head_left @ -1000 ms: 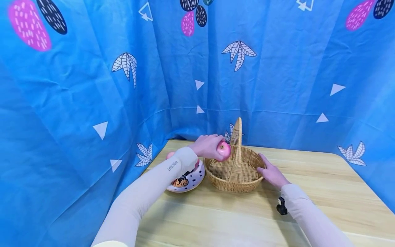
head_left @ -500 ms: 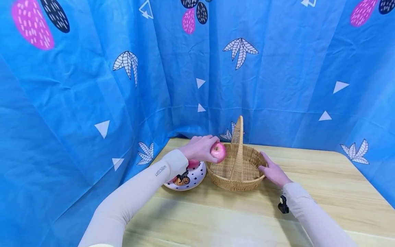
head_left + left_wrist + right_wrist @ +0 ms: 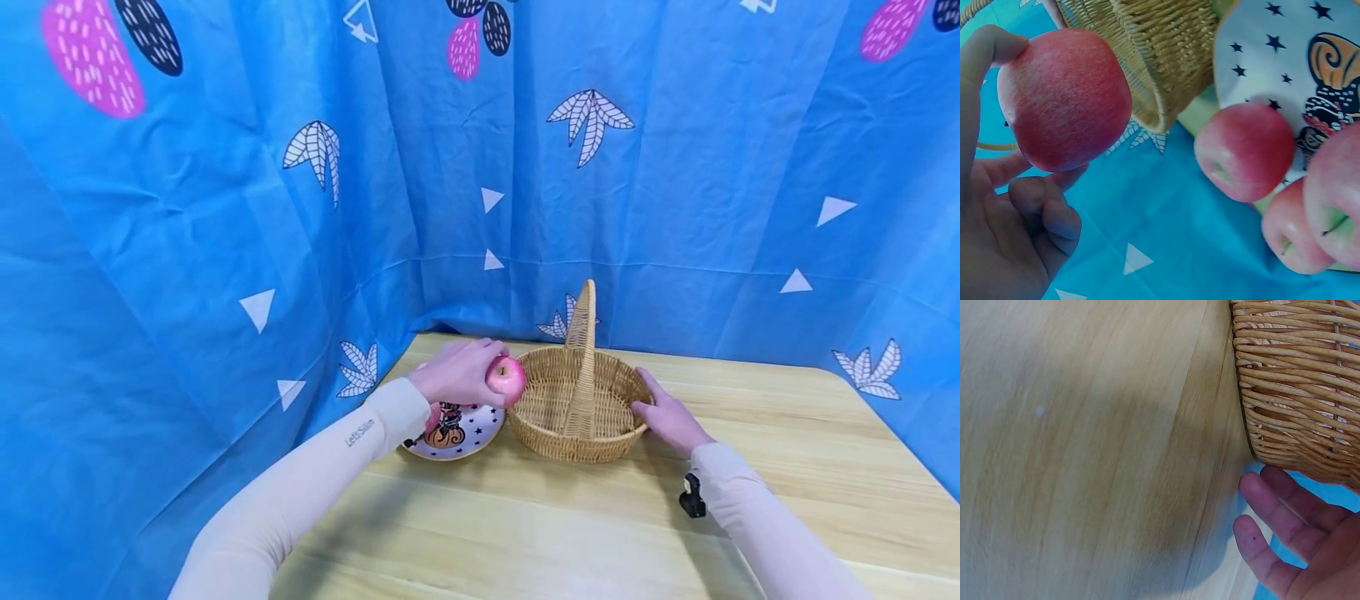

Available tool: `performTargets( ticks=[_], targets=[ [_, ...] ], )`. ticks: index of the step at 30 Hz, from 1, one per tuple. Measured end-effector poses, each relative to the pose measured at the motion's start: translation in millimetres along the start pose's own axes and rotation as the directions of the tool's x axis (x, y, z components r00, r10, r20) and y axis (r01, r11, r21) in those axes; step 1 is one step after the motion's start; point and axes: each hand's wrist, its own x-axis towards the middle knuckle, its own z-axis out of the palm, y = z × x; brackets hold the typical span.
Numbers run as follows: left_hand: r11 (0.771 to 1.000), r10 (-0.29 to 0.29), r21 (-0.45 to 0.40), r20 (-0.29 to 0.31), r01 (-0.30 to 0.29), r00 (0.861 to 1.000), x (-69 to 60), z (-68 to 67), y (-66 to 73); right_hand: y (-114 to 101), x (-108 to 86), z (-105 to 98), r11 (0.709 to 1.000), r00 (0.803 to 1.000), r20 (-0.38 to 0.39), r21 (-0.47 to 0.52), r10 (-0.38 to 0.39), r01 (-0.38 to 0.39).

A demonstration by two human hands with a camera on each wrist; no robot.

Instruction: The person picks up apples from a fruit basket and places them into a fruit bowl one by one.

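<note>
My left hand [image 3: 459, 372] pinches a red apple [image 3: 507, 381] between thumb and fingers, raised between the plate and the basket's left rim. In the left wrist view this apple [image 3: 1063, 100] hangs clear of the plate. A white plate [image 3: 483, 427] with stars and a pumpkin picture lies below, partly hidden by that hand; several apples [image 3: 1244, 150] rest on it. The wicker basket [image 3: 573, 448] stands upright, its tall handle arching over it, and its visible inside is bare. My right hand [image 3: 672, 421] holds the basket's right rim, thumb over the edge; its lower fingers [image 3: 1275, 509] hang loose beside the weave.
Everything stands on a pale wooden table [image 3: 525, 533]. A blue patterned curtain [image 3: 675, 208] closes off the back and both sides. A small black device [image 3: 692, 497] sits at the right wrist.
My left hand has drawn leftward with the apple, from beside the basket handle back toward the plate. The right hand keeps its place on the rim.
</note>
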Motion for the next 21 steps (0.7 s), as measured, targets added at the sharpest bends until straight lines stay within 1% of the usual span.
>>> performTargets(
  ticks=[6, 11, 16, 21],
  targets=[
    [0.999, -0.038, 0.001, -0.011, 0.038, 0.999, -11.4, 6.7, -9.0, -1.4, -3.3, -1.9, 1.000, 1.000, -0.001, 0.000, -0.001, 0.001],
    [0.998, -0.058, -0.002, -0.012, 0.058, 0.998, -20.4, 12.4, -15.5, -4.2, -6.3, -3.6, 1.000, 1.000, 0.005, 0.008, 0.001, -0.001],
    [0.997, -0.079, 0.014, -0.010, 0.080, 0.997, -29.0, 19.5, -23.9, 0.1, -3.7, -2.4, 1.000, 1.000, 0.000, 0.000, -0.004, 0.004],
    [0.997, -0.061, 0.040, -0.036, 0.063, 0.997, -38.4, 31.6, -33.2, 6.7, 1.1, 0.5, 1.000, 1.000, -0.009, -0.017, -0.023, 0.023]
  ],
)
